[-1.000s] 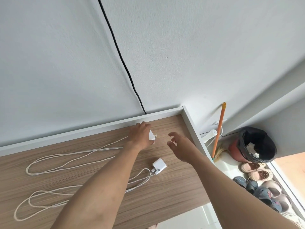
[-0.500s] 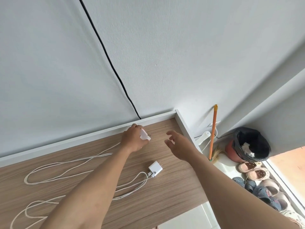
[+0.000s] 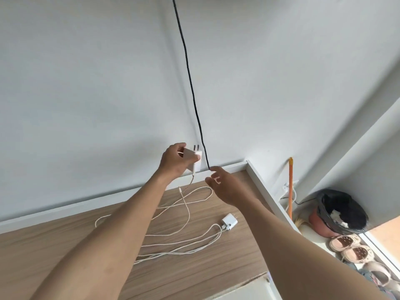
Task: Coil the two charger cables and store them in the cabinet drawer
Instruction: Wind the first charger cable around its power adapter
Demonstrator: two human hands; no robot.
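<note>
Head view. The person's left hand (image 3: 174, 162) is raised above the cabinet top (image 3: 65, 252), fingers and thumb closed around a white charger plug (image 3: 193, 158) with its two prongs pointing up toward the wall. The plug's white cable (image 3: 187, 210) hangs from its lower end down to the wood-grain surface and lies there in loose, uncoiled loops. The right hand (image 3: 225, 187) hovers just right of the hanging cable, fingers loosely curled and slightly apart, holding nothing; whether a fingertip touches the cable cannot be told. A second white charger plug (image 3: 229, 221) lies flat on the cabinet top nearer the right edge, its own cable (image 3: 194, 249) trailing left in slack strands. A black cord (image 3: 190, 83) runs down the wall behind the hands. Beside the cabinet stand an orange-handled broom (image 3: 290, 187), a lined bin (image 3: 343, 211) and several shoes (image 3: 355, 252).
</note>
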